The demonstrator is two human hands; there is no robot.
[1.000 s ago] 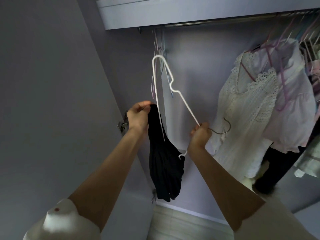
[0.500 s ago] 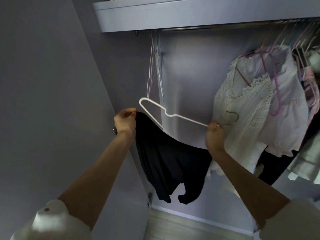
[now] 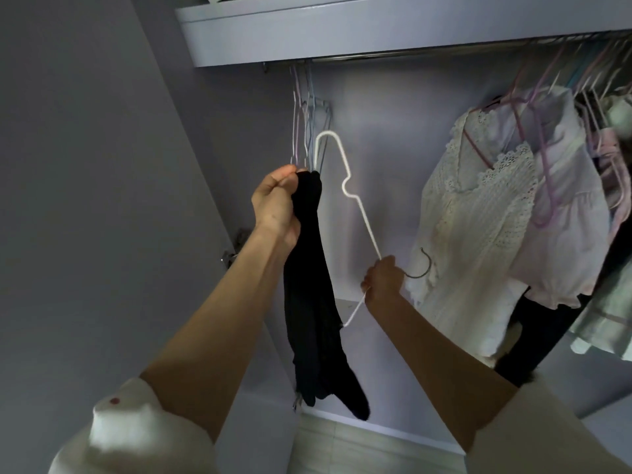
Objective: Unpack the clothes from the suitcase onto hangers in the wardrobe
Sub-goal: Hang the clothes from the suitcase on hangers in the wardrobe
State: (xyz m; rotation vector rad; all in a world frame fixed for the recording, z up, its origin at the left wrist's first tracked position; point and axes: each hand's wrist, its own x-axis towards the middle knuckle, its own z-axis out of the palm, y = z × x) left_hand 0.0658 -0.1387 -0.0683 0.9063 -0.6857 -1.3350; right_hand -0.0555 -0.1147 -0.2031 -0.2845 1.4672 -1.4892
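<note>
The white hanger (image 3: 345,186) has swung from nearly level half a second ago to steeply tilted, and the black garment (image 3: 314,302), then spread toward the right hand, again hangs bunched in a narrow column. At left, the person's left hand (image 3: 277,203) is raised inside the wardrobe, fingers curled round the top of the garment, which drops straight below it. Just above that hand, empty wire hangers (image 3: 304,131) dangle from the rail (image 3: 410,54). Between the hands the white hanger's shoulder points up; its lower arm passes behind the garment. The right hand (image 3: 384,280), lower, grips the hanger's neck, metal hook jutting right. Beyond it hang a white lace blouse (image 3: 478,241) and a pale pink top (image 3: 567,234).
</note>
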